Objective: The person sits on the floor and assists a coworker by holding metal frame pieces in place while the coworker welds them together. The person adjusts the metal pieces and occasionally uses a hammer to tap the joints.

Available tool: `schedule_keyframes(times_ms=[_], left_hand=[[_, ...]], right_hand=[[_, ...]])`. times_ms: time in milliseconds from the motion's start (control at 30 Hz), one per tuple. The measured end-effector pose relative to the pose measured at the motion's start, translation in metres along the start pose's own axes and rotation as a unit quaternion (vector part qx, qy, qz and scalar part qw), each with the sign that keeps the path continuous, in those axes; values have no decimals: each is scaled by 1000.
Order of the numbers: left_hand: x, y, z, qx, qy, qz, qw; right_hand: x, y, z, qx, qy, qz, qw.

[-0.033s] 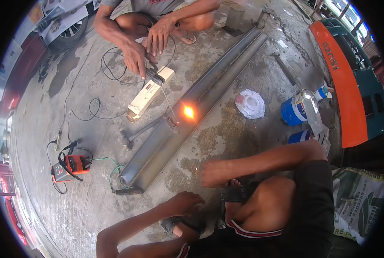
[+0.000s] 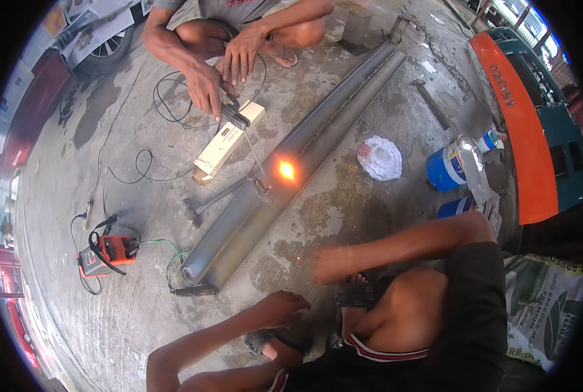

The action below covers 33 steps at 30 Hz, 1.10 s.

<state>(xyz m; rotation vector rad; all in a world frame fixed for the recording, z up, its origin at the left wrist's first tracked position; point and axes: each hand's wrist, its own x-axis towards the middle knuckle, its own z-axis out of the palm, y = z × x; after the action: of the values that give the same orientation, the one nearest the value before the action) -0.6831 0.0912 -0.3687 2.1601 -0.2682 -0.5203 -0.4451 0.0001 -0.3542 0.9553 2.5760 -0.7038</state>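
Note:
My left hand [image 2: 280,310] hangs loosely over my left foot, fingers outstretched and empty. Farther right, my right hand [image 2: 331,264] hangs near my right knee; its fingers are foreshortened and blurred. Neither touches the paired steel tubes [image 2: 246,225] running diagonally across the floor. Across from me, a co-worker's hand [image 2: 204,91] grips an electrode holder [image 2: 236,117] with a thin welding rod [image 2: 255,151]. The rod reaches down to a small metal piece [image 2: 259,185] on the tubes. Just right of it, an orange glow [image 2: 286,170] shines over the steel.
A hammer [image 2: 190,212] leans near the tubes, beside a long electrode box [image 2: 216,153]. A red welding machine [image 2: 112,253] has a green cable running to a clamp [image 2: 197,290]. Rightward lie crumpled white plastic [image 2: 380,158], blue cans [image 2: 442,171], an orange vehicle panel [image 2: 523,130] and a sack [image 2: 543,307].
My right hand has shifted very slightly to the right. My left hand, the co-worker's hands and the tubes look unmoved.

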Motion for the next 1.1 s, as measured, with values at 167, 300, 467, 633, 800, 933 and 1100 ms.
schedule_keyframes(times_ms=[167, 300, 467, 633, 800, 933, 1100], left_hand=[[6, 0, -12, -9, 2, 9, 1000], [9, 4, -16, -8, -12, 2, 1000], [11, 3, -17, -15, -13, 4, 1000], [12, -8, -9, 5, 26, 57, 998], [-9, -5, -35, 38, 40, 66, 996], [-76, 28, -95, -25, 107, -83, 990], [-91, 75, -169, 39, 145, -114, 982]], right_hand=[[-6, 13, 63, 37, -120, 8, 992], [-10, 23, 52, 61, -89, 59, 992], [-9, 30, 30, 45, -47, 72, 995], [-9, 31, 19, 47, -21, 59, 997], [11, 18, 18, 75, -7, 35, 997], [62, 4, 20, 130, 65, -73, 987], [37, 11, -62, 208, -25, -66, 976]])
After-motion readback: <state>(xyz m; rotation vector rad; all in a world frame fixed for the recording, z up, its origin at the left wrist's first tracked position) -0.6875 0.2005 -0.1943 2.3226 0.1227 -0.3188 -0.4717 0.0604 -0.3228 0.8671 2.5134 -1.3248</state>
